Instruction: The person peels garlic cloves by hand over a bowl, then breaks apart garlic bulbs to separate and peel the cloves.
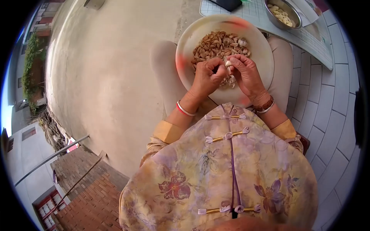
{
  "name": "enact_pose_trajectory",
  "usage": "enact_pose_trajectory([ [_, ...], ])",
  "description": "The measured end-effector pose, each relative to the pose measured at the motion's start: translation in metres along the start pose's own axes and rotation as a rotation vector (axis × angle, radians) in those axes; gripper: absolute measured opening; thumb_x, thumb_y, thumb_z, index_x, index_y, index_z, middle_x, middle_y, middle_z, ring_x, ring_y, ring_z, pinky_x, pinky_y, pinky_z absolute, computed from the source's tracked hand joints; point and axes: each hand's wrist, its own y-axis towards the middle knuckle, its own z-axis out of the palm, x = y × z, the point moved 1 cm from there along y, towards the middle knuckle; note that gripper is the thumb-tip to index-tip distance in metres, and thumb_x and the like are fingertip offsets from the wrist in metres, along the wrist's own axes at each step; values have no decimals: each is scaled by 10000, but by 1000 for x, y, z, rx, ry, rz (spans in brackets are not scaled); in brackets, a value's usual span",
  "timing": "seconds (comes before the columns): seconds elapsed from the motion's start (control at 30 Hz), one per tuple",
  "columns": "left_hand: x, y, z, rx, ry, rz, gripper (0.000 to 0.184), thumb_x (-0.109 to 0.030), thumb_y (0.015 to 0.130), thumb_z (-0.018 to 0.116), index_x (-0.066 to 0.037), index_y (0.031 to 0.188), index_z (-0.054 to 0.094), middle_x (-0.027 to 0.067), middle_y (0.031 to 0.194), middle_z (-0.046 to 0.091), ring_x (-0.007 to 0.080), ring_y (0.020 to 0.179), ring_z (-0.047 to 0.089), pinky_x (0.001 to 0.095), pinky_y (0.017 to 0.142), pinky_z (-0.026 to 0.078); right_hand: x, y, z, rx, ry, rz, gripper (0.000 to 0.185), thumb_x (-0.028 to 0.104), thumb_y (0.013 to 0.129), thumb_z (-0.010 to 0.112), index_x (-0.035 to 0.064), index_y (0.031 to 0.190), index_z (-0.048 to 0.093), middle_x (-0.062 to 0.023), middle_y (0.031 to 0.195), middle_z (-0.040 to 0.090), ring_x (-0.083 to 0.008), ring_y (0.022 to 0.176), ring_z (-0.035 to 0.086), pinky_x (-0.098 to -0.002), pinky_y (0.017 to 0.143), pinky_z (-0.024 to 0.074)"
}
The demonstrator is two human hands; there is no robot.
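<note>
Over a wide pale basin (185,42) with red patches on its rim, my two hands meet. My right hand (248,77) pinches a whitish garlic clove (228,63) between thumb and fingertips. Close against that clove, my left hand (209,78) is closed, its thumb bent over the curled fingers; what lies inside its grip is hidden. Many unpeeled brown garlic cloves (214,44) fill the basin's middle, with a whole garlic bulb (242,42) at their right edge. Below my fingers lie thin pale garlic skins (228,81).
The basin rests on my lap. At the upper right, a low table (252,21) bears a metal bowl (288,23) of peeled garlic cloves and a dark phone-like object (228,4). Grey floor tiles (325,111) lie right, bare concrete ground (104,77) left.
</note>
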Motion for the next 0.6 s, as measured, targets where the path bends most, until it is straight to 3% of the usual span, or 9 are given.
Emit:
enact_pose_trajectory([
  [0.1,6,0,2,24,-112,-40,151,-70,864,514,-19,740,583,-37,568,498,16,504,423,191,443,324,1,4,3,96,193,69,131,112,902,591,14,980,630,-6,777,611,-68,683,572,-211,640,499],
  [0.27,1,2,-2,109,-595,-260,131,-76,858,470,-38,765,554,-16,579,469,52,466,390,207,434,292,2,5,4,162,261,94,127,103,904,586,16,985,628,-4,797,614,-57,690,570,-187,624,500],
  [0.37,-2,3,-2,134,-689,-307,112,-71,848,458,-42,780,542,-1,585,464,68,467,388,208,435,283,-2,7,0,169,278,82,123,96,903,584,18,986,629,-8,823,622,-58,716,581,-186,642,509],
  [0.5,-4,8,-3,133,-592,-284,107,-85,865,481,-35,802,552,-4,598,489,69,490,412,202,450,299,2,5,5,70,145,19,122,91,897,589,19,987,627,-20,854,636,-74,751,603,-203,682,524],
  [0.57,4,5,0,37,-102,0,119,-105,884,508,-16,824,561,5,614,518,89,520,461,224,478,356,3,4,6,54,100,7,121,91,893,596,18,984,628,-18,850,635,-74,752,601,-206,691,523],
  [0.6,2,5,0,39,-103,6,119,-105,884,508,-16,824,561,5,614,518,89,520,461,224,478,356,3,3,6,35,57,-2,120,91,889,603,17,981,629,-17,846,634,-73,754,598,-209,699,523],
])
